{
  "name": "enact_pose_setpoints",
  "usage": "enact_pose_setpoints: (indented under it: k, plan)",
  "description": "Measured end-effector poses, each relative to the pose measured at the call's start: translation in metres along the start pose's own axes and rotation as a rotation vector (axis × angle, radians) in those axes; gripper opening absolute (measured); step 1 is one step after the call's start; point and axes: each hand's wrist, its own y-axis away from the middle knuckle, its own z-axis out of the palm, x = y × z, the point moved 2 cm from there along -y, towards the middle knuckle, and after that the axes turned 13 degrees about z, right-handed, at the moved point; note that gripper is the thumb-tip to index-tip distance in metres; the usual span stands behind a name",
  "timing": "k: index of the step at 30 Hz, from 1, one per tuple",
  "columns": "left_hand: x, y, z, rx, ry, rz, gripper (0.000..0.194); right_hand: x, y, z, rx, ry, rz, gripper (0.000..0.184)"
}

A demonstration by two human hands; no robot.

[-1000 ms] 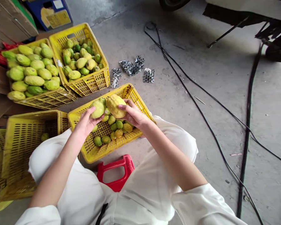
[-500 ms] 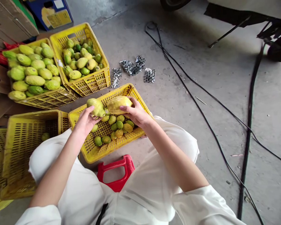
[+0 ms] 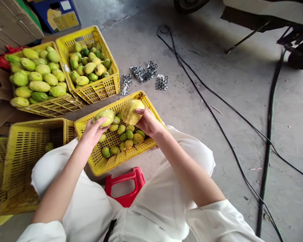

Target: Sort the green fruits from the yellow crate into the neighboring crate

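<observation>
Left hand [image 3: 91, 133] curls around a green fruit [image 3: 106, 116] while the right hand [image 3: 149, 123] grips a yellow fruit [image 3: 131, 112], both over the near crate [image 3: 99, 167]. If a grip slackens, either could fall and bruise the small fruit [image 3: 114, 150] inside. Farther out, a full crate [image 3: 52, 107] holds piled fruit [image 3: 39, 86], a back crate [image 3: 101, 90] holds mixed fruit [image 3: 90, 68], and a side crate [image 3: 21, 153] shows one lone fruit [image 3: 49, 147].

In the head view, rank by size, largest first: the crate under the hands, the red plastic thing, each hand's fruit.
1. Crate
2. Red plastic thing
3. Fruit in the right hand and fruit in the left hand: both partly covered, unsure which is larger
</observation>
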Motion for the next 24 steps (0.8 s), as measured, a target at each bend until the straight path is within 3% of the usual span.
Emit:
enact_pose_setpoints:
  k: [7,14,18,24]
  plan:
    - [-0.001,-0.002,0.001,0.011,0.016,0.031,0.054,0.001,-0.002,-0.003,0.039,0.057,-0.014,0.076]
    - [0.002,-0.003,0.0,0.048,0.035,0.021,0.049,0.009,-0.006,-0.005,0.044,0.14,0.087,0.06]
    - [0.0,-0.001,-0.001,0.024,-0.008,0.023,0.05,0.005,-0.005,-0.009,0.149,0.313,0.006,0.074]
    - [-0.006,-0.004,-0.004,0.144,-0.034,0.059,0.062,0.007,-0.008,-0.015,0.215,0.518,-0.096,0.086]
